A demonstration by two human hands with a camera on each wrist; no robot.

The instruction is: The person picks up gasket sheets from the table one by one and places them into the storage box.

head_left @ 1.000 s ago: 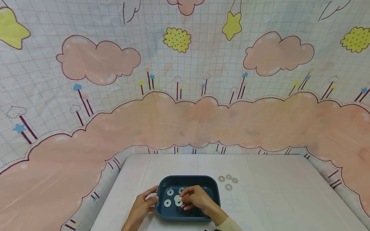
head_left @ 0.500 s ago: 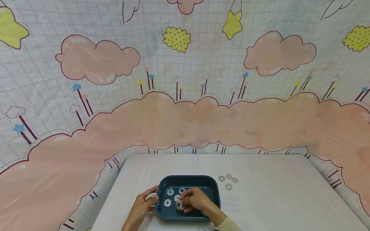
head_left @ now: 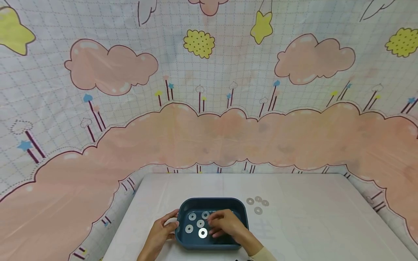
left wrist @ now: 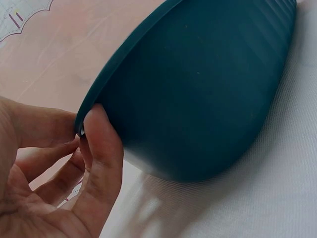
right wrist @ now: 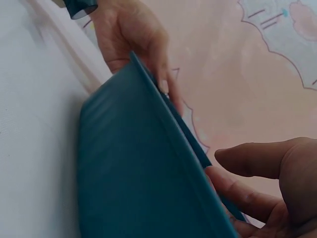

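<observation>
A dark blue rectangular tray (head_left: pixel 212 247) stands on the white table. Several flat metal washers (head_left: pixel 203 233) lie apart on its floor, mostly in the left half. My left hand (head_left: pixel 158 233) holds the tray's left end, with the rim between thumb and fingers (left wrist: pixel 101 148) in the left wrist view. Over the right half of the tray hovers my right hand (head_left: pixel 226 224), just right of the nearest washer. In the right wrist view its thumb and index finger (right wrist: pixel 242 191) are apart with nothing between them. The tray's wall hides the washers in both wrist views.
Several more washers (head_left: pixel 258 210) lie on the white tabletop (head_left: pixel 310 217) to the right of the tray. A cloth with printed clouds (head_left: pixel 209 137) hangs behind the table and drapes around its sides.
The washer that my right hand held has been let go and now lies flat near the tray's front. My right hand has drawn slightly right; the left has stayed put.
</observation>
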